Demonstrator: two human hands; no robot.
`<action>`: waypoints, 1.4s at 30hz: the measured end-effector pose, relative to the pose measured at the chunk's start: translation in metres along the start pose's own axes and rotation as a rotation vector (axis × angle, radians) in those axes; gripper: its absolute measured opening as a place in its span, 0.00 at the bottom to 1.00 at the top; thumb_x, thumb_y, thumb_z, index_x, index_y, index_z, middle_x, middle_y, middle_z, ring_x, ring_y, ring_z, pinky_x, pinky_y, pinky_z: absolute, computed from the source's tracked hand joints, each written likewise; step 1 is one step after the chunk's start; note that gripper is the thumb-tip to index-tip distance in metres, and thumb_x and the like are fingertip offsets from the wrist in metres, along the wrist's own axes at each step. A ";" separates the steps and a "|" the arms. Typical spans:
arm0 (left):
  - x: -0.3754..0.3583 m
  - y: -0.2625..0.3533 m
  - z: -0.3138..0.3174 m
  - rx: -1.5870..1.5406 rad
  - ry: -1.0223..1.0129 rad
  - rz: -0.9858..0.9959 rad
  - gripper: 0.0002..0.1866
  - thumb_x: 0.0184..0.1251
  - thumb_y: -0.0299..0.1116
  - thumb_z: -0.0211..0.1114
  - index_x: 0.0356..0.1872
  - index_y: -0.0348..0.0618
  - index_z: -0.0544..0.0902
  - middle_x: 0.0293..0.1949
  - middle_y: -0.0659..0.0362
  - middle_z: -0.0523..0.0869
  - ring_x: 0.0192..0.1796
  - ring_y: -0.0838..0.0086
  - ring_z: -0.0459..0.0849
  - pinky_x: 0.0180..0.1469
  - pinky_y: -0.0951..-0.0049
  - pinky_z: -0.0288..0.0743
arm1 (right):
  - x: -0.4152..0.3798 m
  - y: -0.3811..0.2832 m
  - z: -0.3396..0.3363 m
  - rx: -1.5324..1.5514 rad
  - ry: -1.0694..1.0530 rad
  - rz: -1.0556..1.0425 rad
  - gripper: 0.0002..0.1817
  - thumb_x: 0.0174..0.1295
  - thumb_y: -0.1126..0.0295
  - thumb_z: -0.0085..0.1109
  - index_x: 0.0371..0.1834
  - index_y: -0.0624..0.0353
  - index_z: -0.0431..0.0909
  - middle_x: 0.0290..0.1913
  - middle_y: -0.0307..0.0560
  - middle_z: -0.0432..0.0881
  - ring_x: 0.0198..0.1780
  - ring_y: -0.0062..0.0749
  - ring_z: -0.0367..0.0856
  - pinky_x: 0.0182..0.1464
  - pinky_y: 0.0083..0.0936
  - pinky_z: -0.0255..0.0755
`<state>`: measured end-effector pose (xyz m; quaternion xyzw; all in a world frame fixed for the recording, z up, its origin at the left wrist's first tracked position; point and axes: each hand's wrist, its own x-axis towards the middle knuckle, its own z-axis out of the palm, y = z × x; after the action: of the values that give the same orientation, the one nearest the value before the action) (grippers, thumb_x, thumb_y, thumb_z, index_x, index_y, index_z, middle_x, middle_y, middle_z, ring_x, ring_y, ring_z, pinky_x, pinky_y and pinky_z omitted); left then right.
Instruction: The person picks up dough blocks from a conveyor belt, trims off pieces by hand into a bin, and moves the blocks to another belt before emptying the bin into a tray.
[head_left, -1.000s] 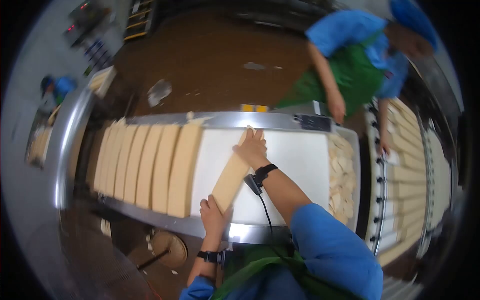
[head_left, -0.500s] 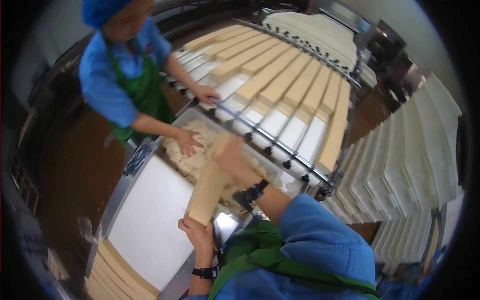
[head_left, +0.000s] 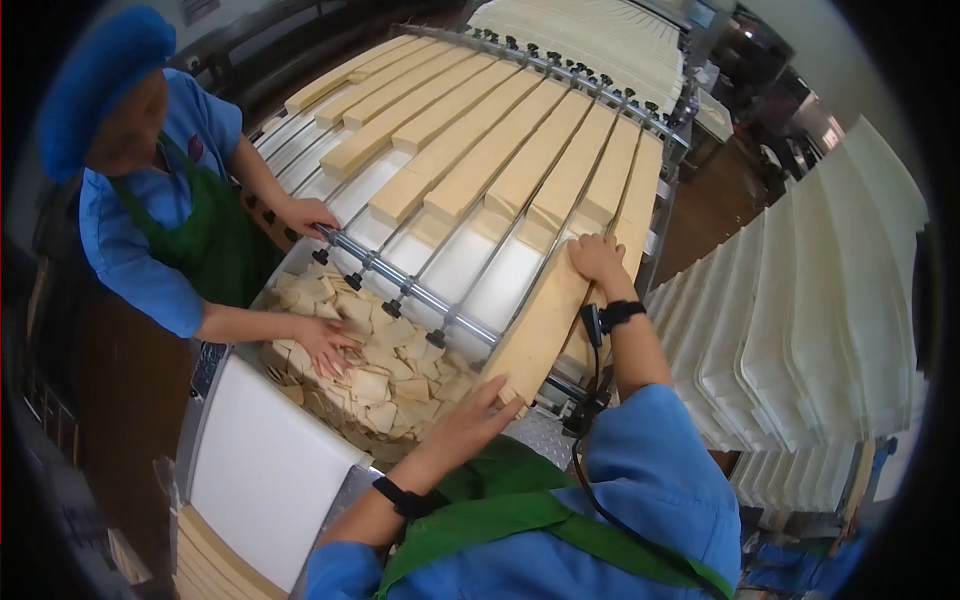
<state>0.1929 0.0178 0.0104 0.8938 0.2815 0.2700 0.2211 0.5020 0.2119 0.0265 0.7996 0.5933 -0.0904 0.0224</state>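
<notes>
A long, flat, pale tan slab [head_left: 535,330] with squared edges and a smooth matt face lies slanted from about 1 o'clock down to 7 o'clock, just right of the frame's middle. Its lower end shows a cleanly cut, slightly paler end face. The right hand [head_left: 598,262] curls over the slab's upper end, fingers wrapped on the far edge, a black band with a cable at the wrist. The left hand [head_left: 475,420] is cupped under and against the lower end, fingers spread and half open, pressing the slab from below; it also wears a black band.

The slab rests over the near edge of a roller conveyor [head_left: 420,295], whose metal rods carry more strips [head_left: 480,150] of the same tan colour, laid side by side and running toward 12 o'clock. At 9 o'clock from the left hand, a tray [head_left: 268,290] holds a heap of small, irregular tan offcuts [head_left: 370,370]. Below that, toward 7 o'clock, is a bare white surface [head_left: 270,470].

A co-worker in blue with a green apron stands at 10 o'clock; one of their hands [head_left: 325,345] lies in the offcuts, the other [head_left: 305,215] on the conveyor's edge. Stacked white trays [head_left: 800,330] fill the 3 o'clock side.
</notes>
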 end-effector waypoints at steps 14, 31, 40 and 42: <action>0.080 -0.035 0.056 -0.022 0.181 -0.021 0.15 0.55 0.34 0.61 0.44 0.45 0.74 0.53 0.45 0.74 0.43 0.59 0.82 0.40 0.67 0.79 | 0.043 0.017 0.014 -0.018 0.058 -0.081 0.29 0.66 0.53 0.40 0.67 0.54 0.58 0.71 0.56 0.56 0.71 0.52 0.53 0.64 0.57 0.51; -0.085 0.023 0.022 0.110 0.859 -1.125 0.24 0.60 0.31 0.57 0.58 0.42 0.65 0.58 0.48 0.68 0.40 0.55 0.82 0.39 0.59 0.78 | -0.090 -0.104 0.059 0.162 -0.006 -1.109 0.29 0.62 0.61 0.55 0.63 0.64 0.63 0.65 0.67 0.62 0.67 0.56 0.60 0.68 0.40 0.53; -0.247 0.158 0.160 0.129 1.632 -1.577 0.13 0.61 0.29 0.56 0.47 0.44 0.75 0.46 0.50 0.77 0.45 0.53 0.78 0.46 0.61 0.73 | -0.030 -0.169 0.093 0.251 -0.397 -0.818 0.39 0.55 0.45 0.61 0.60 0.65 0.62 0.39 0.46 0.74 0.35 0.29 0.73 0.37 0.27 0.70; -0.261 0.177 0.193 0.117 1.751 -1.606 0.12 0.60 0.30 0.56 0.45 0.43 0.76 0.44 0.50 0.78 0.44 0.53 0.78 0.46 0.62 0.73 | -0.026 -0.181 0.088 0.117 -0.453 -0.760 0.40 0.54 0.38 0.57 0.60 0.60 0.64 0.35 0.46 0.74 0.25 0.29 0.73 0.24 0.24 0.68</action>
<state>0.1965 -0.3232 -0.1326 -0.0181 0.8284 0.5596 0.0184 0.3120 0.2283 -0.0426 0.4847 0.8190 -0.2986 0.0718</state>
